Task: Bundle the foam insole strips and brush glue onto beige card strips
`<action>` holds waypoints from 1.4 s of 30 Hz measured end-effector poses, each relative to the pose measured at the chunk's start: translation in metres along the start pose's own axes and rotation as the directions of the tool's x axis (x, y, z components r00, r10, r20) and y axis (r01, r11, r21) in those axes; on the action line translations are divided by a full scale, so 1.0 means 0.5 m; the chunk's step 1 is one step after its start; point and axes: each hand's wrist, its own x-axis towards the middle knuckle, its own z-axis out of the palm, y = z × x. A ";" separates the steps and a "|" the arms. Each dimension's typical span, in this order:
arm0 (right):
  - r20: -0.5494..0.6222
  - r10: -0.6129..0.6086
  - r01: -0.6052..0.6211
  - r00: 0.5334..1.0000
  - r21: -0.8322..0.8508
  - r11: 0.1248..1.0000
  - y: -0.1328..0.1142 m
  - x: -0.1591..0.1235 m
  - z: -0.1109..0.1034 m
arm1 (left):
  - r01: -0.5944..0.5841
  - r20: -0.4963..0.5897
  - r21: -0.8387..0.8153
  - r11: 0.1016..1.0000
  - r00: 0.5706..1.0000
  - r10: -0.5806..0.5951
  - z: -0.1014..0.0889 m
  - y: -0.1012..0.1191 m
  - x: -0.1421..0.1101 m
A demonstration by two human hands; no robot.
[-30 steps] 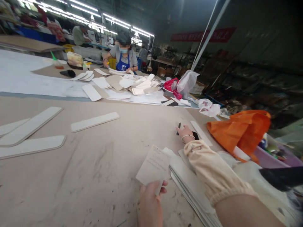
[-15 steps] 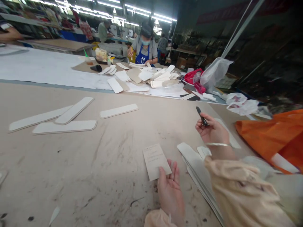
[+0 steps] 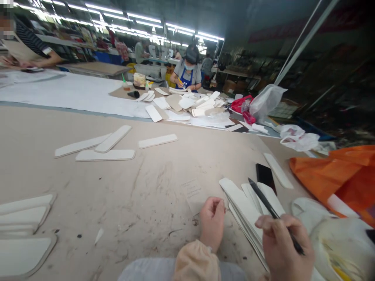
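Observation:
My left hand (image 3: 212, 222) rests on the beige table (image 3: 152, 195) with its fingers curled on the lower edge of a small paper card (image 3: 195, 194) that lies flat. My right hand (image 3: 283, 248) is closed on a black pen (image 3: 271, 208), tip pointing up and to the left. The pen hangs over a fanned stack of white cut pieces (image 3: 249, 207) lying between my hands and to the right. A black phone (image 3: 265, 176) lies just beyond the stack.
Long white rounded strips (image 3: 104, 150) lie at mid-left, more pieces (image 3: 23, 218) at the near left edge. An orange bag (image 3: 336, 177) and white plastic bags (image 3: 299, 136) sit at right. A person in a blue apron (image 3: 187, 76) works at the far end among piled pieces.
My right hand picked the pen up from the far right of the table and brought it back near me. My left hand laid the card flat on the table.

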 end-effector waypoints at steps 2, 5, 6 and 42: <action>-0.048 0.032 -0.033 0.998 -0.006 0.999 0.002 -0.010 -0.002 | -0.135 0.083 0.274 0.952 0.990 0.117 -0.007 0.014 -0.011; -0.033 0.164 -0.162 0.986 0.064 0.985 0.011 -0.009 0.000 | -0.296 0.246 0.662 0.689 0.954 0.173 -0.026 0.049 -0.034; 0.000 0.206 -0.204 0.979 0.120 0.972 0.015 -0.004 0.002 | -0.331 0.286 0.730 0.598 0.943 0.172 -0.036 0.061 -0.041; 0.510 0.268 0.095 0.818 -0.578 0.811 0.253 0.062 0.209 | -0.135 0.179 0.865 0.484 0.983 -0.046 -0.158 0.005 0.002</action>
